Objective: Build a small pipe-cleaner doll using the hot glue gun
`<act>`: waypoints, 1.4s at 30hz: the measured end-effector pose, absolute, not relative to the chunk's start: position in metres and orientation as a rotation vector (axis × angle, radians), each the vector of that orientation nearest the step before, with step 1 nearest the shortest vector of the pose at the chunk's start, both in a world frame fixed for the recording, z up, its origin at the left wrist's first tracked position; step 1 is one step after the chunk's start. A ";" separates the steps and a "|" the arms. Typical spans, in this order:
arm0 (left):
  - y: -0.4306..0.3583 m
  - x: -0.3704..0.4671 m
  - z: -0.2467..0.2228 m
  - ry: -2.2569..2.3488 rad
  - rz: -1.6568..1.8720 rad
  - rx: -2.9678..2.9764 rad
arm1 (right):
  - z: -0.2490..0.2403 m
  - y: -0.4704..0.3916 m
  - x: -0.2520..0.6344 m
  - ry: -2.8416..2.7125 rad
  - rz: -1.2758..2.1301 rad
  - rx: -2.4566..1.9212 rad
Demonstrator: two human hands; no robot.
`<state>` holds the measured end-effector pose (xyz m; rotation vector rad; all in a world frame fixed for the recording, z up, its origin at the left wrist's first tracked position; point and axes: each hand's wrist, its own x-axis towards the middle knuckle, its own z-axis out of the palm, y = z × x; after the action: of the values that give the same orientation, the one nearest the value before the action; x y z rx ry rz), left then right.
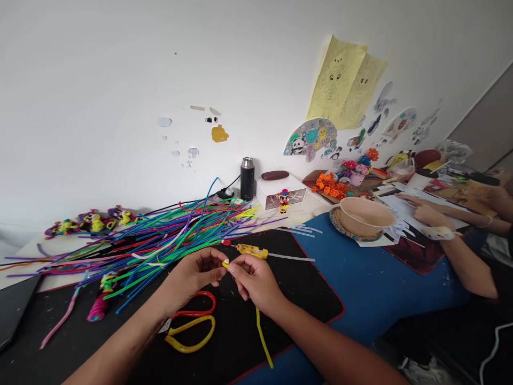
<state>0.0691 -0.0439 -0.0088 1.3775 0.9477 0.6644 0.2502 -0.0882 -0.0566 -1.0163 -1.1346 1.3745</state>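
Left hand (203, 271), right hand (255, 279): fingers pinched nearly closed on small rounded yellow-and-white piece (226, 263); slack grip could drop it.

Small yellow piece (225, 263): too small on my feed to tell its finish.
Pipe cleaners (180, 232): fuzzy and matt, as I see them.
Scissors (192, 349): glossy handles, smooth as plastic.
Glue gun (251, 251): smooth yellow plastic, by its look.
Glue stick (292, 258): smooth, translucent.
Mat (308, 291): matt, cloth-like, pale specks.
Flask (247, 183): dark body, soft sheen, shiny metal-looking top.
Bowl (366, 216): smooth, plastic-looking, I'd say.
Drawings (336, 80): thin, creased yellow paper.
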 end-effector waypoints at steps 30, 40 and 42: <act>-0.046 0.074 -0.005 1.036 0.727 1.247 | -0.051 -0.086 0.250 -1.141 1.377 -1.059; -0.046 0.075 -0.006 1.045 0.747 1.310 | -0.050 -0.086 0.250 -1.125 1.360 -1.060; -0.046 0.075 -0.006 1.045 0.752 1.304 | -0.050 -0.086 0.250 -1.119 1.361 -1.064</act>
<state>0.0751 -0.0461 -0.0059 1.3038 1.0455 0.7525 0.2502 -0.0863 -0.0500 -1.0644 -1.1192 1.3609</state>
